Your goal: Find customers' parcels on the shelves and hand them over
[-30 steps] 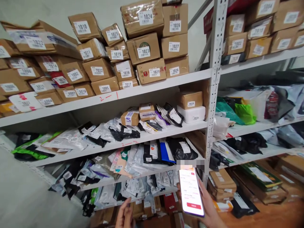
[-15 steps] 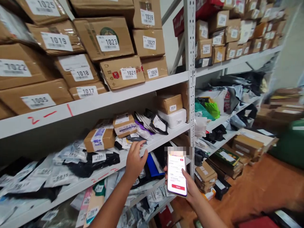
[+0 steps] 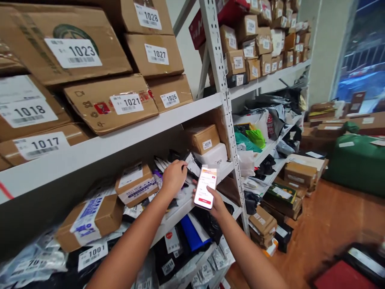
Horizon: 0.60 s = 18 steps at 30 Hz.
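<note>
My right hand (image 3: 217, 204) holds a smartphone (image 3: 205, 188) with its lit screen facing me, the thumb lying over the screen's edge. My left hand (image 3: 174, 177) is at the middle shelf, its fingers curled in at the edge of a black parcel bag (image 3: 194, 163) with a white label; the fingertips are partly hidden against the bag. Left of this hand are a carton (image 3: 136, 182) with printed tape and, nearer me, a second taped carton (image 3: 104, 218). Just beyond the bag, a brown box marked 4039 (image 3: 202, 138) rests on a white box (image 3: 213, 154).
An upper shelf (image 3: 120, 138) carries numbered cartons, including one marked 1023 (image 3: 99, 44). The perforated white post (image 3: 221, 80) stands between the racks. Lower down lie bagged parcels and a blue packet (image 3: 192, 235). Boxes (image 3: 263, 224) and a large green bundle (image 3: 357, 162) sit on the floor at right.
My view has swung right and closer to the shelf. My left hand has gone from spread fingers above the shelf edge to curled fingers at the black bag. The phone stays in my right hand.
</note>
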Motion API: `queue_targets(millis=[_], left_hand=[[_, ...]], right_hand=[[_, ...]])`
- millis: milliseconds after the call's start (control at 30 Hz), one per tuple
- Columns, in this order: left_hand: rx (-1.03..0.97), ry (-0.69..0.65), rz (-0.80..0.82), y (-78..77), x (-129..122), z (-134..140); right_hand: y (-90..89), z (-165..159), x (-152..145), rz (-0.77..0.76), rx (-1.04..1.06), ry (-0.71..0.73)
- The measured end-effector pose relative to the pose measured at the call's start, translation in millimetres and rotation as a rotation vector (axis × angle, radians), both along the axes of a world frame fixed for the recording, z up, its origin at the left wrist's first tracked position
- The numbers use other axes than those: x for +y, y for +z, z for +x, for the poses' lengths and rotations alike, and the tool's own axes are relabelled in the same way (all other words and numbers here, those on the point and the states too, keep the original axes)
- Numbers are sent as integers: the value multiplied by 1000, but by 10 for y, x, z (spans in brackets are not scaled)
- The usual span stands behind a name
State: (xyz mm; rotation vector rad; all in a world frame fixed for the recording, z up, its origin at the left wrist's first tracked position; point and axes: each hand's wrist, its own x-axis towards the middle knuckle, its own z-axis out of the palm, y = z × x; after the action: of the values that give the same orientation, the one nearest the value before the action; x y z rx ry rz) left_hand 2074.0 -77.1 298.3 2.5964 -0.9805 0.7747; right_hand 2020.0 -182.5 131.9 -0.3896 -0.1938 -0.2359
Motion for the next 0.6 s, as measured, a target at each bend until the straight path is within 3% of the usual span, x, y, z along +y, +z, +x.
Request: queue_targets(millis=[133, 267, 433, 600], left_hand=[[135, -57, -157, 356, -239, 291], [160, 28, -197, 586, -494, 634], [218, 237, -86, 633, -612, 997], [334, 348, 89, 574, -644, 1385]], right_hand=[[29, 73, -126, -2, -104, -58], [152, 164, -245, -46, -151, -100], [193, 152, -340, -110, -152, -122], [-21, -69, -402, -204, -153, -59]])
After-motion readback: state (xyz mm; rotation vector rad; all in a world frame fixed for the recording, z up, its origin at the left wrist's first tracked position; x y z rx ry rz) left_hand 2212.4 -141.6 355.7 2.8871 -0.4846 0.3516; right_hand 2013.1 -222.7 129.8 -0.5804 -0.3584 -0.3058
